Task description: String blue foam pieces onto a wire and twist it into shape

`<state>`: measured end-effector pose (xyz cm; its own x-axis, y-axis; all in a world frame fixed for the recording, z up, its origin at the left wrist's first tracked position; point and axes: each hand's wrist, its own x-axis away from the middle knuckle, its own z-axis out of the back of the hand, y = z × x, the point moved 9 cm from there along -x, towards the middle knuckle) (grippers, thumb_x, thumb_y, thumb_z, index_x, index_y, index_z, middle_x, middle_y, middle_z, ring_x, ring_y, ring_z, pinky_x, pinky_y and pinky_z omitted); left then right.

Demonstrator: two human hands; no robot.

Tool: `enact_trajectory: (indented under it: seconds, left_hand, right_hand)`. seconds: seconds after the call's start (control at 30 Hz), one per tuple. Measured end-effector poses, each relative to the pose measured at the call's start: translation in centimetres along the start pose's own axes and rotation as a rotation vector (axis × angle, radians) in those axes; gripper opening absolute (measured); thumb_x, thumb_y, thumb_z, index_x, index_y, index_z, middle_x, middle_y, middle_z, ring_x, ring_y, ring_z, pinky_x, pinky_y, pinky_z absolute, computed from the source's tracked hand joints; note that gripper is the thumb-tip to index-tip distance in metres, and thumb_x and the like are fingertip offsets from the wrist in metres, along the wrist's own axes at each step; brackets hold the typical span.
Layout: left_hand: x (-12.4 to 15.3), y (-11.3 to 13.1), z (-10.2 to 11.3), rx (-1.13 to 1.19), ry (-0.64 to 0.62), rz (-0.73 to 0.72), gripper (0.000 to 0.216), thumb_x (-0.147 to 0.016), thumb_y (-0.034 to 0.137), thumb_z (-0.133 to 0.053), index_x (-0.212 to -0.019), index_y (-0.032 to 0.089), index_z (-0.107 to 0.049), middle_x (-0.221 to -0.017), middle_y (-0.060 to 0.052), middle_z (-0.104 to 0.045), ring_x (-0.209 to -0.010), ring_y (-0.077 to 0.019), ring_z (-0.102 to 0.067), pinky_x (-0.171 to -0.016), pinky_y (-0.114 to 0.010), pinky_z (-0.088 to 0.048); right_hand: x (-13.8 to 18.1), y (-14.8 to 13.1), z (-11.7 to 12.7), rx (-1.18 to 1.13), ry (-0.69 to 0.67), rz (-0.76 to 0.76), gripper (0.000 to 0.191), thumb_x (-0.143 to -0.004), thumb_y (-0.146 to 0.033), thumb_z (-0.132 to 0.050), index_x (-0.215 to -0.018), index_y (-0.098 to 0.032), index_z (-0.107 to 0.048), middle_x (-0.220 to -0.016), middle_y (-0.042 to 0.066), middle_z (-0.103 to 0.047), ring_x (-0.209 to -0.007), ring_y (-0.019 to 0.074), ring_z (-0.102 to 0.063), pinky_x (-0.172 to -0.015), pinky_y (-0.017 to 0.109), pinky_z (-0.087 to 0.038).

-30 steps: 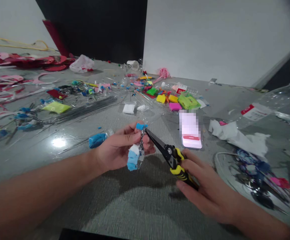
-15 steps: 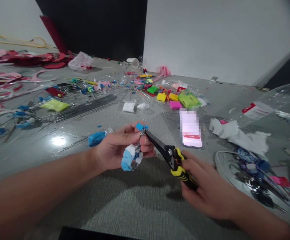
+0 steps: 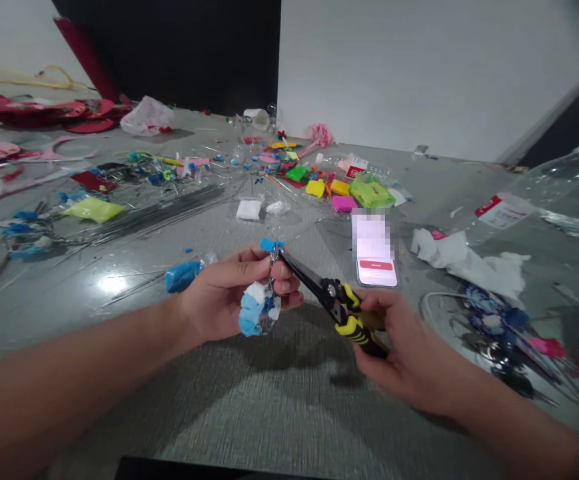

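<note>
Left hand [image 3: 222,287] pinches blue-white piece [image 3: 251,313]; right hand [image 3: 409,353] slants pliers [image 3: 332,291].

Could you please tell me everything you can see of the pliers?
The pliers have long, slender, dark jaws that look like metal, a round pivot, and black handles with yellow trim, standing somewhat apart. The right hand holds them by the handles, aslant, with the tip toward the upper left of the picture. The tip meets the silvery upper part of the blue-and-white piece in the left hand; whether it grips anything is too small to tell.

blk pliers [image 3: 330,291], yel-striped grips [image 3: 362,335], lt blu/wht piece [image 3: 252,311]
</note>
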<state>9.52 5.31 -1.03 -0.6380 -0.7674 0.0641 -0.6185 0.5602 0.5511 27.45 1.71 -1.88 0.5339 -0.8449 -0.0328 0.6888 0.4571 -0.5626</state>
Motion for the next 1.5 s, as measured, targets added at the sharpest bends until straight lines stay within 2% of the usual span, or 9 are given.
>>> enact_trajectory:
  seconds: [0.07,0.13,0.37,0.6,0.8,0.97,1.27,1.4,1.5]
  left_hand:
    - [0.0,-0.1,-0.1,-0.001,-0.008,0.008,0.006,-0.079,0.012,-0.079,-0.079,0.010,-0.073,-0.070,-0.004,-0.068,-0.071,-0.0117,-0.066,-0.086,-0.030,-0.060]
    - [0.0,-0.2,-0.2,0.015,-0.015,0.013,0.006,-0.079,0.012,-0.079,-0.081,0.010,-0.073,-0.071,-0.004,-0.068,-0.072,-0.0122,-0.067,-0.086,-0.032,-0.061]
    - [0.1,-0.2,0.1,0.038,0.014,0.016,0.010,-0.078,0.008,-0.079,-0.087,0.011,-0.075,-0.073,-0.003,-0.071,-0.072,-0.0130,-0.068,-0.087,-0.035,-0.063]
    - [0.2,-0.2,0.2,0.042,0.024,0.017,0.015,-0.077,0.009,-0.081,-0.091,0.012,-0.076,-0.071,-0.003,-0.071,-0.071,-0.0132,-0.069,-0.086,-0.033,-0.063]
    - [0.1,-0.5,0.2,0.018,0.038,0.023,0.010,-0.076,0.007,-0.080,-0.084,0.011,-0.076,-0.070,-0.003,-0.070,-0.069,-0.0137,-0.069,-0.085,-0.033,-0.064]
    - [0.2,-0.7,0.1,0.077,0.049,0.004,0.023,-0.081,0.004,-0.073,-0.103,0.012,-0.074,-0.072,0.000,-0.071,-0.070,-0.0123,-0.069,-0.087,-0.033,-0.063]
    - [0.1,-0.9,0.7,0.149,0.053,0.009,0.028,-0.079,0.007,-0.078,-0.106,0.011,-0.071,-0.070,-0.001,-0.070,-0.067,-0.0119,-0.068,-0.086,-0.033,-0.063]
    - [0.2,-0.7,0.6,0.140,0.085,-0.011,0.025,-0.078,0.005,-0.079,-0.101,0.013,-0.070,-0.073,0.000,-0.068,-0.068,-0.0106,-0.067,-0.083,-0.030,-0.062]
    - [0.1,-0.6,1.1,0.107,0.124,-0.032,0.027,-0.075,0.007,-0.081,-0.098,0.014,-0.069,-0.075,0.001,-0.067,-0.071,-0.0110,-0.067,-0.081,-0.029,-0.061]
  right_hand:
    - [-0.2,0.1,0.3,0.046,0.009,-0.011,0.070,-0.085,-0.023,-0.062,-0.144,-0.027,-0.024,-0.123,0.012,-0.066,-0.097,0.0261,-0.071,-0.080,0.041,-0.059]
    - [-0.5,0.2,0.3,0.142,-0.017,-0.035,0.078,-0.085,-0.023,-0.060,-0.151,-0.027,-0.019,-0.126,0.015,-0.066,-0.098,0.0297,-0.072,-0.079,0.045,-0.060]
    - [-0.7,-1.1,1.1,0.259,0.076,0.094,0.071,-0.088,-0.021,-0.058,-0.152,-0.022,-0.028,-0.140,0.019,-0.057,-0.121,0.0327,-0.064,-0.094,0.047,-0.059]
    - [-0.5,-1.6,1.4,0.343,0.121,0.165,0.070,-0.087,-0.022,-0.058,-0.152,-0.018,-0.031,-0.129,0.019,-0.065,-0.105,0.0329,-0.071,-0.081,0.044,-0.061]
    - [-0.5,-1.7,2.0,0.384,0.202,0.193,0.063,-0.086,-0.020,-0.059,-0.145,-0.017,-0.038,-0.123,0.019,-0.068,-0.095,0.0308,-0.072,-0.074,0.041,-0.061]
    - [-0.4,-2.1,1.7,0.452,0.240,0.212,0.064,-0.085,-0.018,-0.059,-0.145,-0.014,-0.036,-0.122,0.021,-0.068,-0.095,0.0317,-0.071,-0.075,0.042,-0.061]
    - [-0.2,-2.6,1.9,0.441,0.299,0.216,0.057,-0.083,-0.015,-0.054,-0.138,-0.016,-0.039,-0.114,0.019,-0.071,-0.091,0.0322,-0.074,-0.070,0.043,-0.061]
    - [-0.6,-1.5,2.8,0.354,0.282,0.100,0.054,-0.087,-0.022,-0.058,-0.137,-0.021,-0.038,-0.117,0.018,-0.070,-0.096,0.0325,-0.073,-0.076,0.042,-0.059]
    - [-0.8,0.5,5.3,0.325,0.396,-0.080,0.048,-0.092,-0.027,-0.056,-0.137,-0.020,-0.041,-0.119,0.020,-0.068,-0.101,0.0348,-0.071,-0.081,0.044,-0.056]
